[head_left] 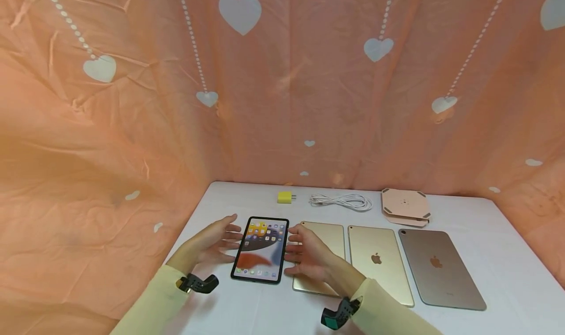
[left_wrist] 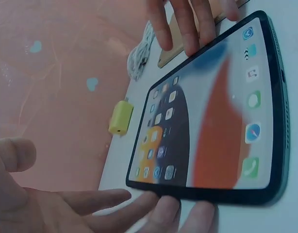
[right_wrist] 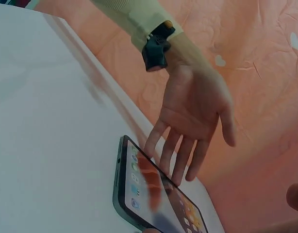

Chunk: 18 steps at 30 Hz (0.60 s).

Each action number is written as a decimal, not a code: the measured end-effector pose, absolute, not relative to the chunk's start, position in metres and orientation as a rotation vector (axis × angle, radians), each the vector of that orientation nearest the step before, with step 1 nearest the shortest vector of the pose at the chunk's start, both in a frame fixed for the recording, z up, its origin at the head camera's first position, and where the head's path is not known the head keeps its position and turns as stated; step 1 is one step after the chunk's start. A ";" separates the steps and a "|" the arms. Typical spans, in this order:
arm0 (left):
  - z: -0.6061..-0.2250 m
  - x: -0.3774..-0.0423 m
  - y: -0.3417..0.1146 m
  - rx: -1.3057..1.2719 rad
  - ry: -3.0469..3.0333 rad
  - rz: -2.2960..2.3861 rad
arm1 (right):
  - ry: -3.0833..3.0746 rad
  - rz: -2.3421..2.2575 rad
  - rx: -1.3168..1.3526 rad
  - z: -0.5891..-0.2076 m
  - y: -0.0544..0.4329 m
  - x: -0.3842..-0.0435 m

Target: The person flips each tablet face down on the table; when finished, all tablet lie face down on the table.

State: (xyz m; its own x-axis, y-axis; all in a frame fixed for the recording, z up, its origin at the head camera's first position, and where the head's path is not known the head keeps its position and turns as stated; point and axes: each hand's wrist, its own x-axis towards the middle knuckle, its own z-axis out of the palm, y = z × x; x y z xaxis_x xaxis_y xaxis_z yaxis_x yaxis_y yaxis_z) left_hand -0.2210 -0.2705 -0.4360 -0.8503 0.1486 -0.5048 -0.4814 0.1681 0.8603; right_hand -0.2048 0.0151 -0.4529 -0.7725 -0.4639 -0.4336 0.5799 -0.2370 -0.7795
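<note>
A tablet (head_left: 259, 251) lies screen up on the white table, its home screen lit with rows of app icons. My left hand (head_left: 214, 242) is at its left edge, fingers spread and thumb raised. Seen from the left wrist, the left fingertips (left_wrist: 163, 208) are right at the tablet's dark rim. On the opposite side, my right hand (head_left: 311, 256) has its fingers extended toward the right edge, palm facing inward. That hand partly covers a gold tablet (head_left: 325, 232) lying face down. In the right wrist view, the left hand (right_wrist: 197, 107) shows straight fingers beside the tablet.
Further right lie another gold tablet (head_left: 380, 269) and a grey tablet (head_left: 441, 271), both back up. Along the back are a yellow charger plug (head_left: 284, 197), a coiled white cable (head_left: 342, 201) and a pink folded stand-like object (head_left: 405, 205). An orange curtain (head_left: 287, 104) with hearts surrounds the table.
</note>
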 end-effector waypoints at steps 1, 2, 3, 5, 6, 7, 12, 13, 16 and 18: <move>-0.436 -0.223 -0.268 -0.323 1.968 1.721 | 1.364 -2.055 0.154 -0.453 0.014 -0.204; -0.437 -0.224 -0.266 -0.335 1.959 1.716 | 1.366 -2.060 0.165 -0.453 0.013 -0.203; -0.437 -0.226 -0.264 -0.344 1.954 1.708 | 1.366 -2.062 0.172 -0.453 0.012 -0.203; -0.439 -0.228 -0.261 -0.376 1.957 1.691 | 1.358 -2.065 0.183 -0.453 0.012 -0.202; -0.440 -0.230 -0.260 -0.386 1.959 1.680 | 1.356 -2.064 0.189 -0.453 0.012 -0.202; -0.441 -0.231 -0.258 -0.392 1.961 1.668 | 1.354 -2.062 0.194 -0.453 0.012 -0.202; -0.443 -0.236 -0.255 -0.419 1.962 1.616 | 1.334 -2.065 0.229 -0.450 0.012 -0.203; -0.442 -0.236 -0.254 -0.423 1.962 1.607 | 1.329 -2.070 0.236 -0.450 0.013 -0.203; -0.440 -0.239 -0.253 -0.415 1.965 1.579 | 1.319 -2.088 0.238 -0.447 0.014 -0.204; -0.437 -0.240 -0.252 -0.395 1.961 1.571 | 1.310 -2.096 0.222 -0.445 0.017 -0.204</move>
